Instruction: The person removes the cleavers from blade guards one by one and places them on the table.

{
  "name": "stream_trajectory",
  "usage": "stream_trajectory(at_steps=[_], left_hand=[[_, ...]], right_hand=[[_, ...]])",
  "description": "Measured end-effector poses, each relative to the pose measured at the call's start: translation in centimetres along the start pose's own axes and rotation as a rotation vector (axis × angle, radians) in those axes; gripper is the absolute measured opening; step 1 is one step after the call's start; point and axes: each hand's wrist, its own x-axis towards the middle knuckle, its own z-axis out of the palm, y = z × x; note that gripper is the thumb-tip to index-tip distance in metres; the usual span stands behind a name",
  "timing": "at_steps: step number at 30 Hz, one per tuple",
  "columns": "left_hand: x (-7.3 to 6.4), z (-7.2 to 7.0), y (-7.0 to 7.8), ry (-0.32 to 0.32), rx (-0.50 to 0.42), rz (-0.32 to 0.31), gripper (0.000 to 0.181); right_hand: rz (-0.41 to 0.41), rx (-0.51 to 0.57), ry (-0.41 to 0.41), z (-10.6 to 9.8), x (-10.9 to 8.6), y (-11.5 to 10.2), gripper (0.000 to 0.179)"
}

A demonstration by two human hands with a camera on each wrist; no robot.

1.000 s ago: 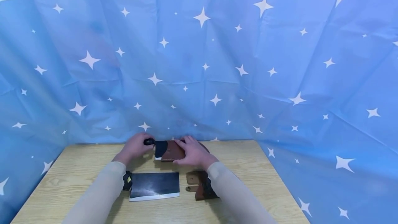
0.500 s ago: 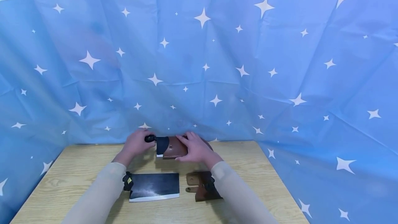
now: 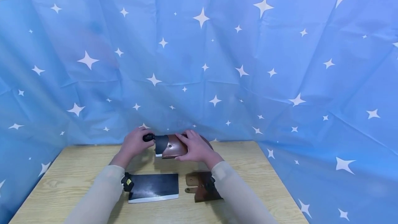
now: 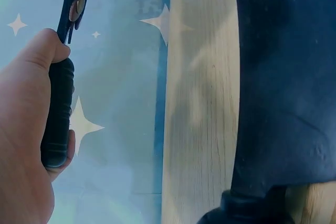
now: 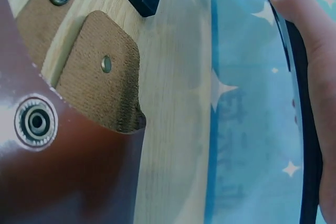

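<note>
At the back of the table, a cleaver (image 3: 161, 144) sits in a brown leather sheath (image 3: 174, 147), its dark blade heel showing by the handle. My left hand (image 3: 133, 144) grips the cleaver's black handle (image 4: 60, 116), thumb along its upper end in the left wrist view. With thumb and fingers spread over both sides, my right hand (image 3: 199, 149) holds the sheath from its far end. In the right wrist view, the sheath appears edge-on as a thin dark strip (image 5: 306, 129) beside that hand.
A bare second cleaver (image 3: 153, 186) lies on the wooden table (image 3: 81, 168), in front of the left hand. Right of it, another brown sheath (image 3: 202, 193) with snap straps is partly covered by the right sleeve. A blue star-patterned curtain (image 3: 199, 51) hangs close behind.
Both hands have raised the sheathed cleaver from near the tabletop, slightly up and back. The grips stay the same. The second cleaver and second sheath have not moved.
</note>
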Motion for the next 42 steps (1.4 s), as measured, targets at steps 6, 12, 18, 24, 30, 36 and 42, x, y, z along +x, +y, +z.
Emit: stream_trajectory(at_steps=[6, 12, 18, 24, 30, 36, 42], left_hand=[[-0.2, -0.6, 0.2, 0.027, 0.002, 0.010, 0.046], [-0.2, -0.6, 0.8, 0.051, 0.000, 0.017, 0.043], [-0.1, -0.9, 1.2, 0.050, 0.003, 0.020, 0.044], [-0.4, -1.3, 1.2, 0.050, -0.023, -0.003, 0.046], [-0.9, -1.6, 0.6, 0.042, -0.041, -0.037, 0.051], [-0.8, -1.5, 0.4, 0.045, -0.038, -0.017, 0.052], [-0.7, -1.4, 0.4, 0.047, -0.032, -0.013, 0.051]], right_hand=[[-0.030, -0.035, 0.024, -0.5, 0.2, -0.1, 0.111], [-0.011, -0.060, 0.017, -0.9, -0.1, 0.2, 0.114], [-0.010, -0.045, 0.032, -1.7, -0.4, 0.0, 0.114], [-0.010, -0.045, 0.031, -2.1, -0.6, 0.0, 0.114], [-0.019, -0.045, 0.044, -2.3, -1.1, 0.6, 0.112], [-0.034, -0.040, 0.047, -2.3, -1.1, 1.0, 0.113], [-0.035, -0.063, 0.046, -2.3, -1.4, 1.2, 0.114]])
